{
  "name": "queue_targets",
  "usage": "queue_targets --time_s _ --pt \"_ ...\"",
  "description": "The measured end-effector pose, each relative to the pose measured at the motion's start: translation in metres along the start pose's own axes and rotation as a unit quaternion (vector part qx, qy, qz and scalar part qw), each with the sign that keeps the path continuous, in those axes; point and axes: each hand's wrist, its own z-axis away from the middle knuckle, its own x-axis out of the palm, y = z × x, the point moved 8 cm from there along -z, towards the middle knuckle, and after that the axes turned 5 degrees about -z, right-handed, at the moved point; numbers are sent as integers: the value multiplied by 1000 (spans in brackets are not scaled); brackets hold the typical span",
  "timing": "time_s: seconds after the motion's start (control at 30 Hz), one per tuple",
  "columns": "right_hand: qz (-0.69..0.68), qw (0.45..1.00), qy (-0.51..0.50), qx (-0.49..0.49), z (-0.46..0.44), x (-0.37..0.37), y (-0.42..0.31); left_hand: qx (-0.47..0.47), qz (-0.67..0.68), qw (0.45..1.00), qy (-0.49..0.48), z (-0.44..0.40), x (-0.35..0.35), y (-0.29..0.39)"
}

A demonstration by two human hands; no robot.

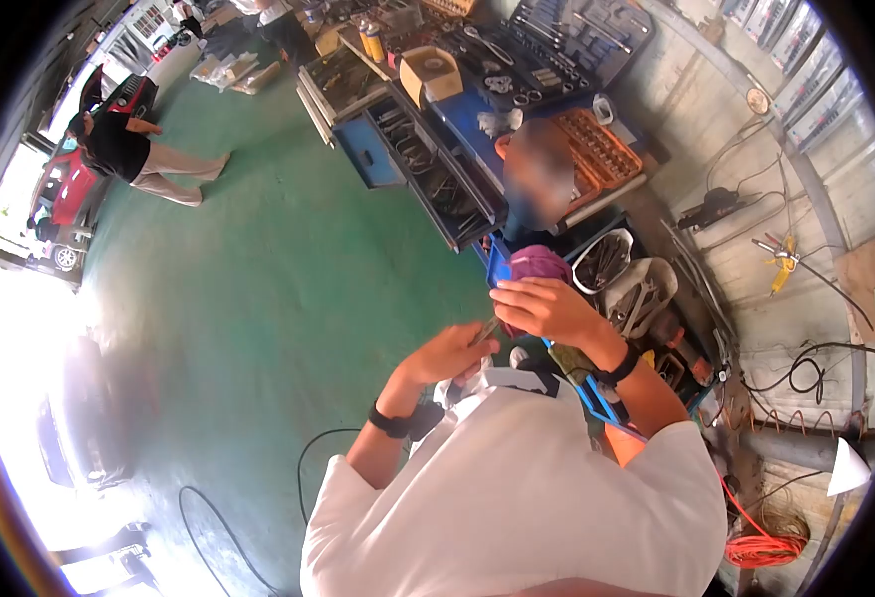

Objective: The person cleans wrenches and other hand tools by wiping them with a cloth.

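Note:
My right hand [545, 308] is closed on a bunched maroon cloth [540, 263], which shows above the knuckles and a little below the fingers. My left hand [449, 354] is just beside it, its fingers curled around a slim metal tool [487, 329]. The end of that tool reaches toward the cloth; its exact kind is too small to tell. Below the right forearm lies a blue-edged tray [597, 401], partly hidden by the arm. A white container of tools [603, 261] stands right of the cloth.
Ahead, an open tool drawer [437, 174] juts from the workbench. An orange socket case [602, 149] and a large open tool case [527, 60] lie on top. A person in black [119, 144] walks at the left. A black cable [214, 517] crosses the green floor.

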Motion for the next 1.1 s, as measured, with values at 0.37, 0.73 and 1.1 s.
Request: queue_targets --time_s 0.37,0.73,1.1 --pt "-11 996 31 85 44 -55 26 -12 59 995 -85 -34 29 22" --pt "-4 996 24 82 67 -51 32 -49 99 990 -93 -57 50 24" --pt "-354 767 309 437 157 -54 130 15 139 990 26 -22 17 41"
